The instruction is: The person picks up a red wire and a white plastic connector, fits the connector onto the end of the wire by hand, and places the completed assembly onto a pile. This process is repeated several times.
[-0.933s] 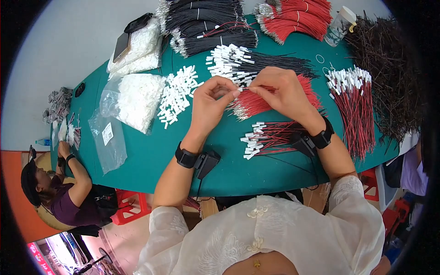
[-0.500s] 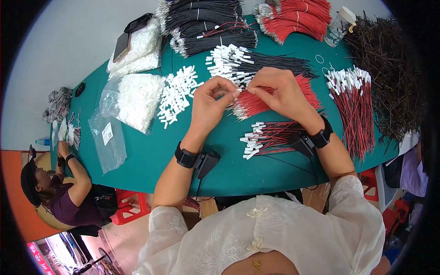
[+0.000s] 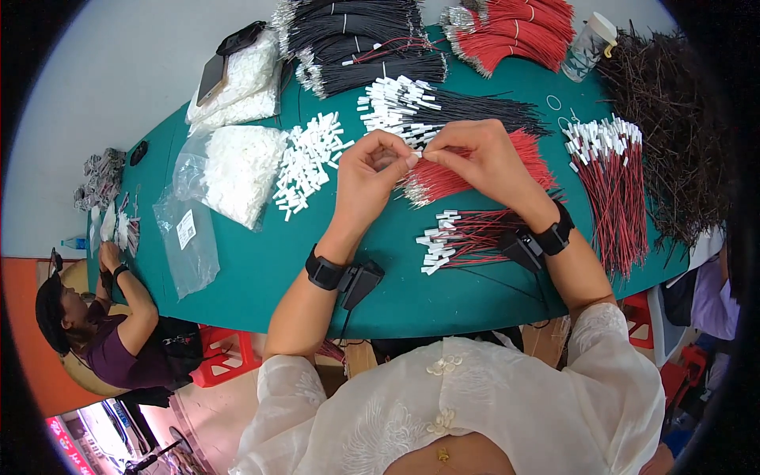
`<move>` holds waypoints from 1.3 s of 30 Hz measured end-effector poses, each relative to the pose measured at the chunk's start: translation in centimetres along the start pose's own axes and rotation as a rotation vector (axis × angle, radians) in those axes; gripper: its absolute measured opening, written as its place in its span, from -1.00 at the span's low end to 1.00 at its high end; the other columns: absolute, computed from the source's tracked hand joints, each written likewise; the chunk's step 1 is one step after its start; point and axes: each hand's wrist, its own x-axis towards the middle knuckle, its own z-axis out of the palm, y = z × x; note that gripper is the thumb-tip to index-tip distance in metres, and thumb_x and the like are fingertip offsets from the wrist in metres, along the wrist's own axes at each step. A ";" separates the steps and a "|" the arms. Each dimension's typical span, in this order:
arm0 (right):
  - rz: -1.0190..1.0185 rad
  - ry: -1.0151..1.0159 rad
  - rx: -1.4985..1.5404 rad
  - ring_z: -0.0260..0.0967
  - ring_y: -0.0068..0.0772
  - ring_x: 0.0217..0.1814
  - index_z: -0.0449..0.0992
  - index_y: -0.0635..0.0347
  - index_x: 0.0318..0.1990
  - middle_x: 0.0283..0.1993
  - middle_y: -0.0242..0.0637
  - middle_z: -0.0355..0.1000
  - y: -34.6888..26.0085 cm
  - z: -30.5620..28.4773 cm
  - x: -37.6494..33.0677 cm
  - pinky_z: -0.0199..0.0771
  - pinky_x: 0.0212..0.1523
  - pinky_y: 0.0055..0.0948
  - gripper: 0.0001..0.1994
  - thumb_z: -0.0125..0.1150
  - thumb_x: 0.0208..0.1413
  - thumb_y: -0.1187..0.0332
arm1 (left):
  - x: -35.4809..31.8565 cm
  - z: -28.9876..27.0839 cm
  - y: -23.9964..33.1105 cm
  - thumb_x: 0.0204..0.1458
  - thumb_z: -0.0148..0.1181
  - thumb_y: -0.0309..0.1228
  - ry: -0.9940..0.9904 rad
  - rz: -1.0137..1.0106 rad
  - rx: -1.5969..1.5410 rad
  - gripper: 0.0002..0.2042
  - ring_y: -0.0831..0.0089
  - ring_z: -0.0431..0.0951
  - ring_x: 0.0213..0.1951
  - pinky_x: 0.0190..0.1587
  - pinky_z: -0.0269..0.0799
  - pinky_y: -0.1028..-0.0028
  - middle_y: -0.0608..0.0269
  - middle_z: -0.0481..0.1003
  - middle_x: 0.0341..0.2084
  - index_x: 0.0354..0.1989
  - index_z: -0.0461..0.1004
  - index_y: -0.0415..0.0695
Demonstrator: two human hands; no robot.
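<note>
My left hand (image 3: pixel 370 174) pinches a small white connector housing (image 3: pixel 417 154) between thumb and forefinger. Meeting it from the other side, my right hand (image 3: pixel 481 158) is closed in a pinch on a thin wire, mostly hidden by the fingers. Beneath the hands lies a bundle of red wires (image 3: pixel 443 176) with bare pale ends. Just beyond is a bundle of black wires (image 3: pixel 491 111) tipped with white connectors. Nearer to me, below the right wrist, red and black wires with white connectors (image 3: pixel 467 241) lie in a small pile.
Loose white connectors (image 3: pixel 309 162) and a full clear bag of them (image 3: pixel 241 174) lie at the left. Black wire bundles (image 3: pixel 356 36) and red ones (image 3: pixel 518 36) lie at the back. Connectored wires (image 3: pixel 613 190), a bottle (image 3: pixel 587 47) and a dark wire heap (image 3: pixel 673 127) are right. A person (image 3: pixel 119 332) sits left.
My left hand has shifted slightly to the right, so the fingertips of both hands are closer together. The white connector shows more plainly between them.
</note>
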 end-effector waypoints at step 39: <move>-0.088 -0.091 -0.393 0.46 -0.12 -0.26 0.60 0.33 -0.26 -0.35 -0.14 0.48 2.9 0.5 -0.3 0.48 -0.22 -0.25 -0.84 0.34 0.05 0.43 | 0.2 -2.2 -1.7 -0.01 0.32 -0.52 0.152 0.140 1.118 -0.90 0.17 0.52 -0.35 -0.28 0.45 0.25 0.13 0.48 -0.40 -0.32 0.54 -0.17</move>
